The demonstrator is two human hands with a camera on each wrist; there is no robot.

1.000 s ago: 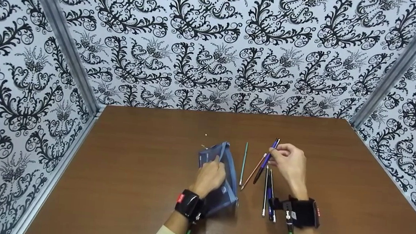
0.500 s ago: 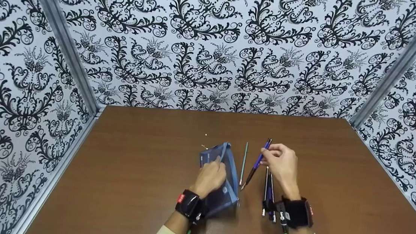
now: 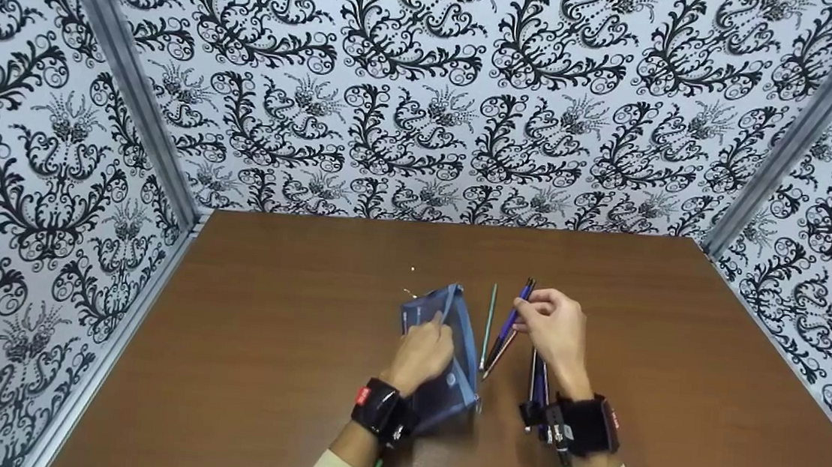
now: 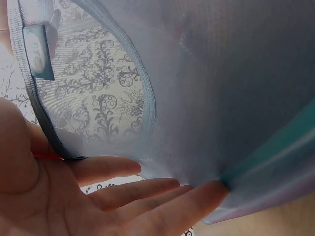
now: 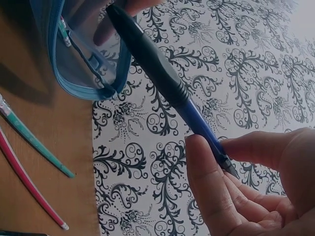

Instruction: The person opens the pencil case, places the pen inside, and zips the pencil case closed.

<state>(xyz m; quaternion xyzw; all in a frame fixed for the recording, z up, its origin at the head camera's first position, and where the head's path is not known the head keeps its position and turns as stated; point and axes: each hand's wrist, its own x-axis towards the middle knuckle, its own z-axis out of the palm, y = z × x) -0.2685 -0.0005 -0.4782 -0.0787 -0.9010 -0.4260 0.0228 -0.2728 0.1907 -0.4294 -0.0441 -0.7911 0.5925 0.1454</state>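
Observation:
My left hand [image 3: 421, 350] holds a blue see-through mesh zip pencil case [image 3: 458, 373], its mouth gaping toward the right. In the left wrist view, my fingers [image 4: 167, 211] lie long against the mesh. The eraser end of a pencil [image 5: 64, 32] shows inside the case in the right wrist view. My right hand [image 3: 556, 332] pinches a blue and black pen [image 5: 160, 73] between thumb and fingers near one end; its dark grip end points toward the case. Between case and hand, a teal pencil [image 3: 488, 326] and a red pencil [image 5: 29, 179] lie on the table.
Several more pens and pencils [image 3: 538, 383] lie on the brown table [image 3: 288, 313], partly hidden under my right wrist. A tiny white speck [image 3: 413, 269] lies beyond the case. Patterned walls [image 3: 426, 114] enclose the table's back and sides.
My right hand has moved left with the pen, closer to the pencil case, and the pen now overlaps the red pencil. My left hand and the case have stayed almost still.

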